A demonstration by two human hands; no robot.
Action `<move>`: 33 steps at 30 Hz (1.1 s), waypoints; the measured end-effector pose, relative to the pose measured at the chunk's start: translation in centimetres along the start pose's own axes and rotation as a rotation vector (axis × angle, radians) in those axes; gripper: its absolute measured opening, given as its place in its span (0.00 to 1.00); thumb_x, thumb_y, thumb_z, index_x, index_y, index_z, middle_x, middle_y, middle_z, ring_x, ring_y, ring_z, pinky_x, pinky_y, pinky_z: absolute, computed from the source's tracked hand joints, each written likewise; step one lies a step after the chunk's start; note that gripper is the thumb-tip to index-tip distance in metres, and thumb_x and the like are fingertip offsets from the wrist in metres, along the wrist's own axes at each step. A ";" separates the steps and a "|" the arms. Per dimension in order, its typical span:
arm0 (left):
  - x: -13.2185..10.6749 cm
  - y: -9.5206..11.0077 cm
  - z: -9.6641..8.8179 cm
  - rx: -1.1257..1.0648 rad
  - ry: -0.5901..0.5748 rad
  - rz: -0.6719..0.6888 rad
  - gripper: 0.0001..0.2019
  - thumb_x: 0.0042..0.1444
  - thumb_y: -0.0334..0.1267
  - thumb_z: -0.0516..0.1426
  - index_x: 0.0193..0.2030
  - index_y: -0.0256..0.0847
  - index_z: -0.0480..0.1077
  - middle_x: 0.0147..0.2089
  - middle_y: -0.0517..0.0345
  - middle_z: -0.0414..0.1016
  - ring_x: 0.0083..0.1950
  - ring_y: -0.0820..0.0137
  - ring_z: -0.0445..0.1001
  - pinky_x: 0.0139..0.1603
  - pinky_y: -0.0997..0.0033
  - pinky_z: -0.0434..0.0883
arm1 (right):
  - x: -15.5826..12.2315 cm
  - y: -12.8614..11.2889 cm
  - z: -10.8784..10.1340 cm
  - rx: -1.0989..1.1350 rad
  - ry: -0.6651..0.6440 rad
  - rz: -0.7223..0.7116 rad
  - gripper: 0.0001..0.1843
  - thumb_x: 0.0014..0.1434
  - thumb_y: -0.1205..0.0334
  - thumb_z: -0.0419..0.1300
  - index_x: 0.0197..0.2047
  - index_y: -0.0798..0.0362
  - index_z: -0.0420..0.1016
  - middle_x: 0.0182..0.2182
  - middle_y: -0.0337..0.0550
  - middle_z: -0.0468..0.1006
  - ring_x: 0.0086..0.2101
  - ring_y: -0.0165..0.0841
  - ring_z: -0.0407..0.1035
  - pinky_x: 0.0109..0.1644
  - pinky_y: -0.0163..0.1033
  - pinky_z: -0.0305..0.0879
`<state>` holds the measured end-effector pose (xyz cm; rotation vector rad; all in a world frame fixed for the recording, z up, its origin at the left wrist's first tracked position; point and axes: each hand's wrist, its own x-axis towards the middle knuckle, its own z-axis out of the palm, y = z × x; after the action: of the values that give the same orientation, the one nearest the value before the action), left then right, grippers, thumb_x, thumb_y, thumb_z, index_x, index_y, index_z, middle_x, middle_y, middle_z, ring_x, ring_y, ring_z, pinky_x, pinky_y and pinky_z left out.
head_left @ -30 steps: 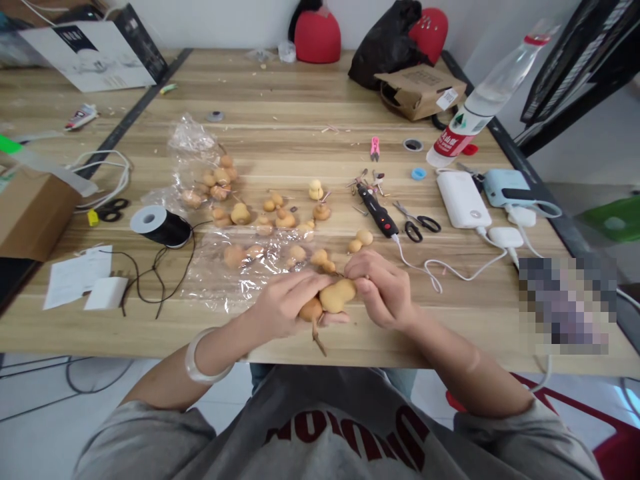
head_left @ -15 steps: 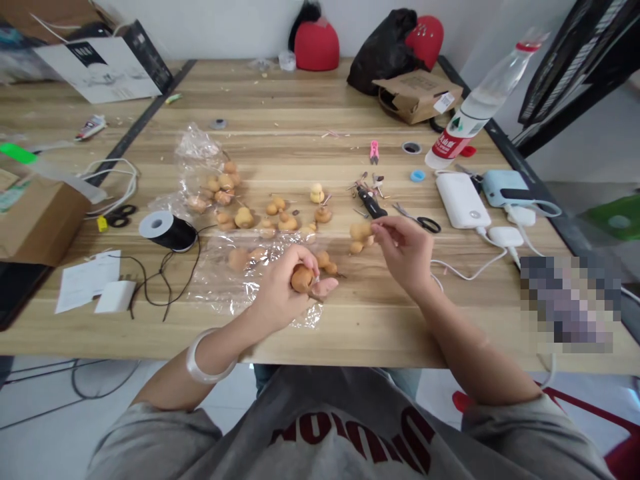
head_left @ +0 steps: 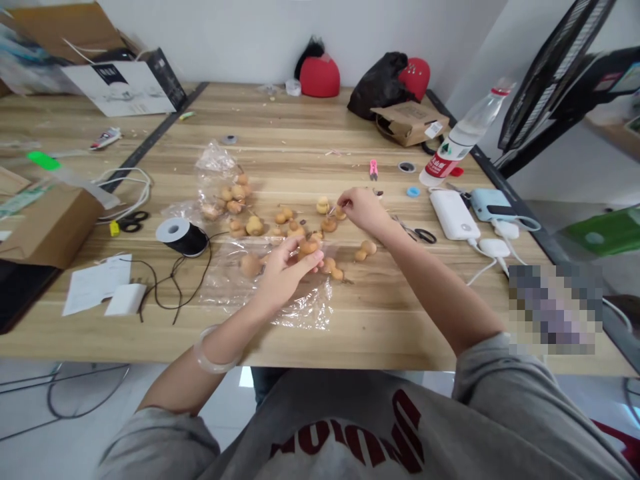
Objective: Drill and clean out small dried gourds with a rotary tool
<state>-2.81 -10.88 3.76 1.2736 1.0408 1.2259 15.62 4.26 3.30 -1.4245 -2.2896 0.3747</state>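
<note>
Beyond the flat bag (head_left: 307,308), one gourd (head_left: 341,213) has been carried, pinched by right hand (head_left: 364,207), another gourd (head_left: 308,248) held by left hand (head_left: 283,275).

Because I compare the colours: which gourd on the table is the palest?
The creamy-yellow, two-bulbed gourd standing just left of the bare right hand; the other gourds look darker, tan to orange.

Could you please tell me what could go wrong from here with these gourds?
The right hand could knock the crowded, rounded gourds, and they might roll. The left hand could drag the clear plastic beneath it, shifting nearby gourds. The right forearm could brush the scissors near it.
</note>
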 end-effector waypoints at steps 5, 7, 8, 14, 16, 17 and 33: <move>0.2 0.5 -0.1 -0.211 -0.028 -0.183 0.17 0.48 0.45 0.68 0.38 0.35 0.71 0.35 0.54 0.79 0.29 0.74 0.78 0.26 0.77 0.75 | 0.1 0.4 0.7 0.009 0.005 -0.001 0.22 0.53 0.78 0.52 0.47 0.60 0.81 0.39 0.53 0.83 0.41 0.40 0.75 0.49 0.43 0.68; 0.1 0.8 0.0 -0.308 -0.043 -0.249 0.19 0.48 0.48 0.68 0.35 0.35 0.70 0.36 0.52 0.80 0.27 0.76 0.77 0.24 0.79 0.74 | -0.3 0.5 0.3 0.009 0.027 0.001 0.26 0.52 0.78 0.53 0.52 0.60 0.78 0.42 0.54 0.82 0.43 0.40 0.75 0.51 0.44 0.68; 0.0 1.0 0.1 -0.343 -0.057 -0.275 0.19 0.49 0.49 0.67 0.34 0.35 0.69 0.36 0.52 0.80 0.26 0.77 0.77 0.24 0.80 0.74 | -0.7 0.5 -0.1 0.013 0.049 0.003 0.27 0.52 0.78 0.53 0.54 0.60 0.76 0.45 0.55 0.81 0.44 0.41 0.74 0.52 0.45 0.68; -0.3 1.9 0.5 -0.438 -0.121 -0.379 0.17 0.59 0.50 0.59 0.38 0.34 0.71 0.32 0.53 0.80 0.21 0.80 0.71 0.20 0.82 0.69 | -5.5 -2.5 -2.4 0.576 0.374 -0.013 0.13 0.61 0.65 0.57 0.49 0.54 0.75 0.36 0.46 0.79 0.32 0.32 0.73 0.38 0.39 0.71; -0.4 1.9 0.6 -0.408 -0.146 -0.376 0.17 0.59 0.50 0.59 0.39 0.35 0.70 0.31 0.54 0.79 0.20 0.79 0.71 0.18 0.82 0.67 | -7.7 -4.3 -2.4 0.870 0.180 -0.069 0.12 0.62 0.58 0.60 0.47 0.53 0.74 0.32 0.42 0.78 0.28 0.29 0.72 0.32 0.36 0.70; -0.5 1.9 0.8 -0.381 -0.158 -0.370 0.17 0.58 0.51 0.60 0.38 0.35 0.70 0.30 0.56 0.79 0.20 0.79 0.71 0.17 0.82 0.66 | -8.7 -5.2 -2.3 0.982 0.066 -0.085 0.14 0.61 0.56 0.62 0.48 0.53 0.74 0.33 0.41 0.78 0.27 0.27 0.71 0.31 0.35 0.70; -2.0 0.8 0.7 1.227 -0.297 0.410 0.17 0.55 0.52 0.60 0.44 0.44 0.76 0.18 0.65 0.69 0.20 0.73 0.66 0.22 0.73 0.55 | -9.2 2.5 -2.7 0.552 0.430 0.204 0.11 0.53 0.58 0.63 0.37 0.56 0.81 0.22 0.38 0.75 0.22 0.27 0.63 0.27 0.35 0.60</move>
<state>-2.33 -13.02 4.37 2.6092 1.3862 0.5445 22.45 -2.88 2.70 -1.2922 -1.5474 0.6334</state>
